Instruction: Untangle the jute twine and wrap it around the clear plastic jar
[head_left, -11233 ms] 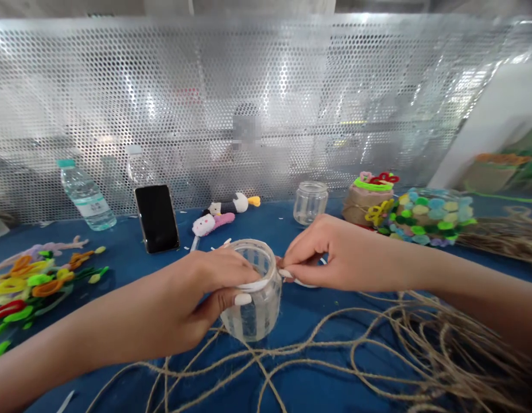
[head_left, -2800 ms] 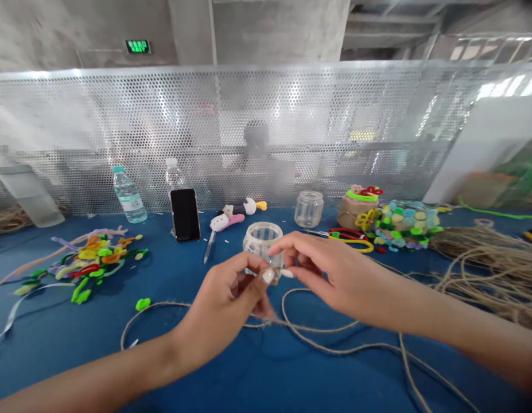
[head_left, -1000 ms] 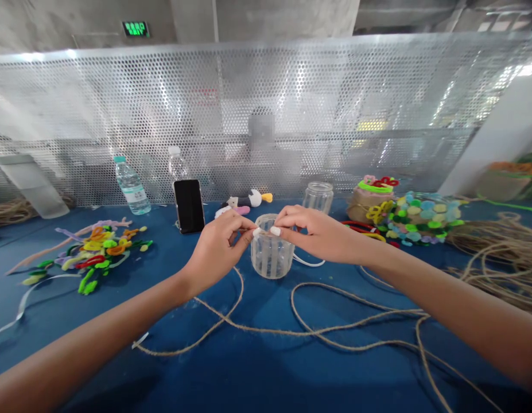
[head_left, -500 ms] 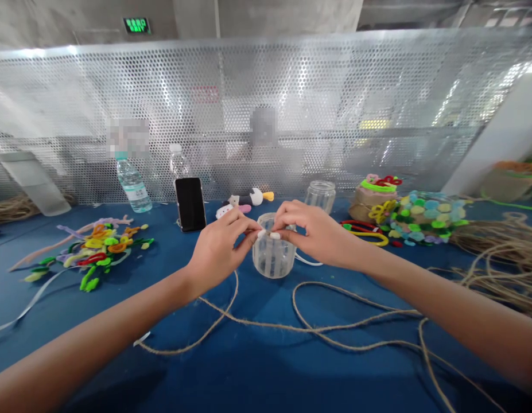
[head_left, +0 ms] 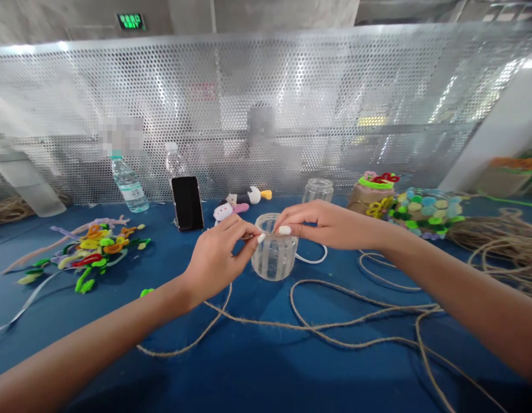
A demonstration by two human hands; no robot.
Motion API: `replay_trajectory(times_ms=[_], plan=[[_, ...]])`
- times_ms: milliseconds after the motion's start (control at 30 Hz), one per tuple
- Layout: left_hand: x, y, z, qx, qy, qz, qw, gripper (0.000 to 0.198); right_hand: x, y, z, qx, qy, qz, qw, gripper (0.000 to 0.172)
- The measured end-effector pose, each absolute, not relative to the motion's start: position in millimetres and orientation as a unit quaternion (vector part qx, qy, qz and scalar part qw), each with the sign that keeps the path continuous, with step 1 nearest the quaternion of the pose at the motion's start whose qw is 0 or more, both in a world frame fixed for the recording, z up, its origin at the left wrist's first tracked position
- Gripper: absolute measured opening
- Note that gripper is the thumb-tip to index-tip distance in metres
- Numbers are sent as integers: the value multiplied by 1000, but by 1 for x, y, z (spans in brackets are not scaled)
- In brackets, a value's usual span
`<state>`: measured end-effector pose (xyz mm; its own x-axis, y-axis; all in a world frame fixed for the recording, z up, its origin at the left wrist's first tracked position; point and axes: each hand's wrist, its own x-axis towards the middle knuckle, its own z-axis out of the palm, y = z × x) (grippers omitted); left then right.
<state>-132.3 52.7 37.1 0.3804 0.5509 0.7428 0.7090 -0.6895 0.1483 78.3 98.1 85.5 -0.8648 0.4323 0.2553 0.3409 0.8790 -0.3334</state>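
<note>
Glass jar with pale vertical stripes, upright on the blue tabletop, directly below the grip. Left hand and right hand on either side of its upper rim, fingertips close together at the near edge. Narrow pinch on both sides, thumb against fingers; whatever lies between the fingertips too small to make out, perhaps a thin strand. Part of the rim hidden behind the fingers.

Just right of the jar, a white cord curving out from behind it. Below the grip, loose jute twine looping across the tabletop, near the left wrist but apart from the jar's base. Beyond the grip, an empty glass jar, just behind the striped jar and partly screened by the right hand. Farther right, a burlap-wrapped jar and a jar covered in colored dots, then a heap of twine. Beyond the left hand, plush toys, an upright phone and a water bottle. Pipe-cleaner flowers well out to the left. Perforated metal screen along the far edge.
</note>
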Motion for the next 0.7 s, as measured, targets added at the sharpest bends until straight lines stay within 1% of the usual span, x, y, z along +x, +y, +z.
replay_trajectory(times_ms=[167,267,433,633,700], plan=[[-132,54,36,-820,-398,-400,100,8,67,92,74,-242,-939,96,225,18],[-133,53,35,-822,-399,-395,97,8,65,91,70,-243,-937,87,235,17],[-133,53,36,-826,-394,-395,83,8,71,93,75,-231,-944,83,222,18],[-134,51,37,-826,-394,-398,60,6,81,99,85,-210,-951,144,172,19],[-134,51,37,-824,-399,-398,57,6,82,99,87,-214,-948,156,173,21]])
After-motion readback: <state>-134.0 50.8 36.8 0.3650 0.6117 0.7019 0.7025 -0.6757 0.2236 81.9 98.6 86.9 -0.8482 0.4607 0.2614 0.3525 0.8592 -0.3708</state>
